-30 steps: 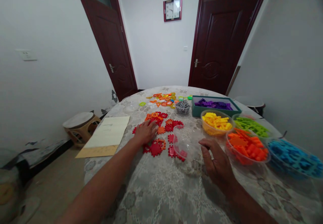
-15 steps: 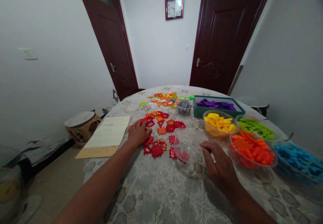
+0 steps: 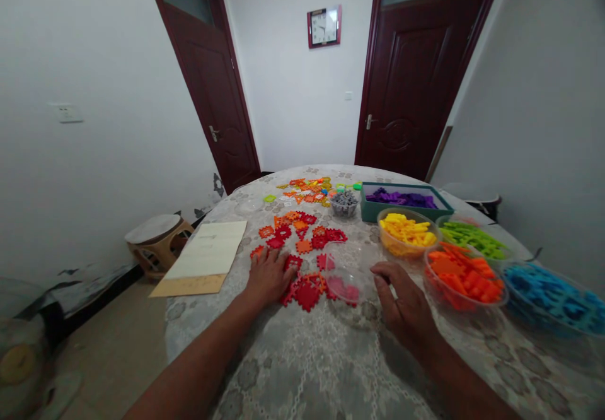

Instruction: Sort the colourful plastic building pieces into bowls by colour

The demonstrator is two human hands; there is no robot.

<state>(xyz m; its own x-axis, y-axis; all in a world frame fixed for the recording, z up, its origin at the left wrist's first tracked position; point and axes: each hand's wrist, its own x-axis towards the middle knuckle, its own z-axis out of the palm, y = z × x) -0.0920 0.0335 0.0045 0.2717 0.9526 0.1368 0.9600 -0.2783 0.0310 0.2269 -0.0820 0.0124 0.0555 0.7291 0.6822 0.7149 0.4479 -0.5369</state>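
Observation:
My left hand (image 3: 270, 276) lies flat with fingers stretched over red and orange toothed plastic tiles. A red square tile (image 3: 307, 294) rests just right of its fingers, against other red tiles. To the right, a clear plastic bowl (image 3: 344, 275) appears tilted, its opening toward the tiles. Red pieces show in or through its see-through wall. At the bowl's right edge is my right hand (image 3: 404, 297), thumb and fingers curled on it; the exact contact is hard to see. More red tiles (image 3: 326, 237) and orange ones spread farther out.
On the right stand clear bowls of yellow (image 3: 407, 229), orange (image 3: 466, 275), green (image 3: 475, 238) and blue pieces (image 3: 553, 297). Behind them is a green box (image 3: 406, 212) with purple pieces, beside a bowl of grey pieces (image 3: 344, 202). Paper (image 3: 208, 250) lies at the left table edge.
My left hand has drawn nearer to me and slightly right. Red tiles near it have slid toward the clear bowl. My right hand stays almost where it was.

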